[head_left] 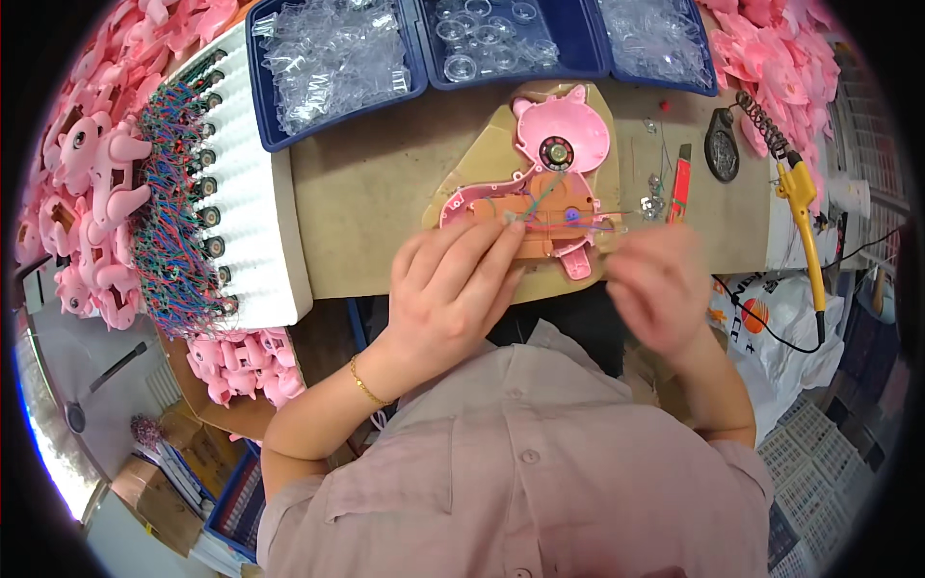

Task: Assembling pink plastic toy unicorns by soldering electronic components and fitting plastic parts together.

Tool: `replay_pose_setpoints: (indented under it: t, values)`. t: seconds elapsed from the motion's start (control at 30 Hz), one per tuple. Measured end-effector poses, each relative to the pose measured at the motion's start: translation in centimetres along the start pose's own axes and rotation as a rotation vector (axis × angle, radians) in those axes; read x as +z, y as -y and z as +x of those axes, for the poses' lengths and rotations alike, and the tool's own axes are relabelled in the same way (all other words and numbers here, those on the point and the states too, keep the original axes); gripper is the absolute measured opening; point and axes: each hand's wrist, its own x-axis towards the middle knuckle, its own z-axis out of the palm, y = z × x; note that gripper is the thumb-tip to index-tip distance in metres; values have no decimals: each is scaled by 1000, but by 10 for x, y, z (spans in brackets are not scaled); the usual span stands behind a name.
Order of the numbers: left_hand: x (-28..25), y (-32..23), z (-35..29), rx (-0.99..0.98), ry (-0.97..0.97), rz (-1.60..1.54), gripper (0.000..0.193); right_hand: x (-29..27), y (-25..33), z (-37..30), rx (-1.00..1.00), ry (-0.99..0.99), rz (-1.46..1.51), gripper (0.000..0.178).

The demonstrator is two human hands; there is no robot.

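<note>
An open pink toy shell half (579, 128), shaped like an animal, lies on a tan base plate (487, 154). A round black speaker (557, 153) sits in its head. Thin green, blue and red wires cross an orange-brown block (541, 204) in its body, beside a small purple part (572, 215). My left hand (453, 279) rests at the body's near left side, its thumb and forefinger pinched by the wires on something small that I cannot make out. To the right of the shell, my right hand (663, 284) is raised with curled fingers, smeared by motion.
A red utility knife (681, 183) and small metal parts (652, 200) lie to the right, near a yellow-handled soldering iron (798, 197). Blue bins (421, 43) of clear plastic parts stand behind. At left are a white tray (275, 217) with wired speakers and piled pink shells (101, 173).
</note>
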Motion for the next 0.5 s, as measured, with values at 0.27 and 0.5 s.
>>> replay_pose_setpoints:
  t: [0.27,0.5]
  values:
    - [-1,7,7,70,70,94,39,-14,-23,19,77,43,-169,21]
    - [11,-12,36,120,-35,67,34,-24,34,14,860,75,717,11]
